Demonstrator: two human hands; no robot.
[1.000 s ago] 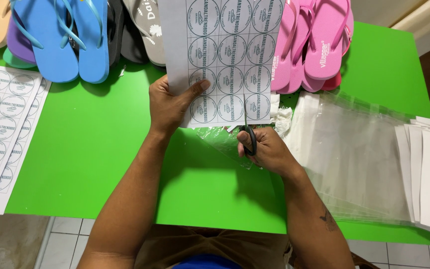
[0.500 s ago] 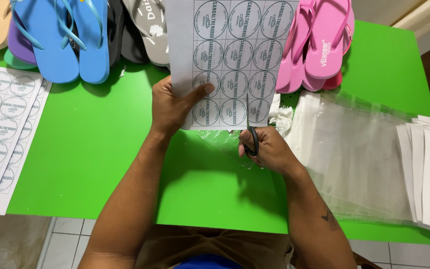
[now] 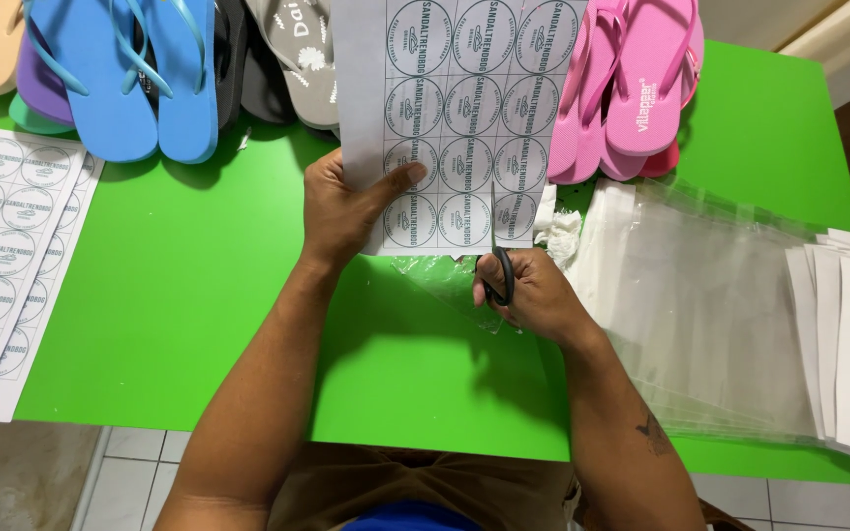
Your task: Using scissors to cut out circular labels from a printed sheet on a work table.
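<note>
head view: left hand (image 3: 341, 211) fingers grasp label sheet (image 3: 459, 118); right hand (image 3: 533, 295) fingers grasp scissors (image 3: 497, 258), blades in sheet, above desk (image 3: 189, 315).

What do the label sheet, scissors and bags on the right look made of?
Label sheet: matte white paper, likely sticker stock; it flexes in the left hand.
Scissors in the right hand: shiny metal blades, black plastic-looking handles.
Bags: thin clear plastic film, glossy and wrinkled.
</note>
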